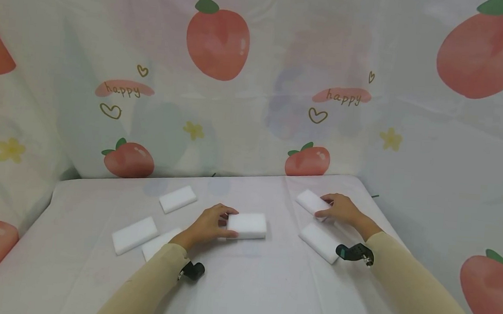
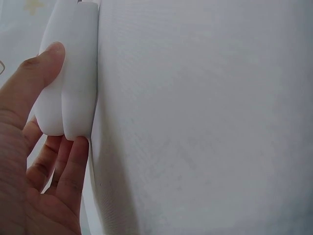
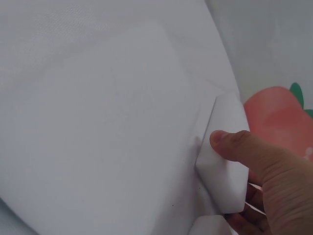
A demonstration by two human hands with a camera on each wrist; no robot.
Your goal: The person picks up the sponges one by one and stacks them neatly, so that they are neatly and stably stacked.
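Two smooth white rectangular blocks (image 1: 248, 225) lie one on top of the other near the middle of the table. My left hand (image 1: 206, 226) grips them at their left end. The left wrist view shows its thumb on the upper block (image 2: 51, 105) and fingertips at the end of the lower block (image 2: 80, 88). At the back right, my right hand (image 1: 340, 209) pinches another white block (image 1: 310, 202) by its near end, thumb on one side and fingers mostly hidden behind. A further white block (image 1: 319, 242) lies just in front of that hand.
On the left side of the table lie three more white blocks: one at the back (image 1: 177, 199), one at far left (image 1: 134, 235), and one partly hidden behind my left forearm (image 1: 158, 243). Fruit-patterned cloth walls (image 1: 253, 128) surround the white-covered table (image 1: 259, 294).
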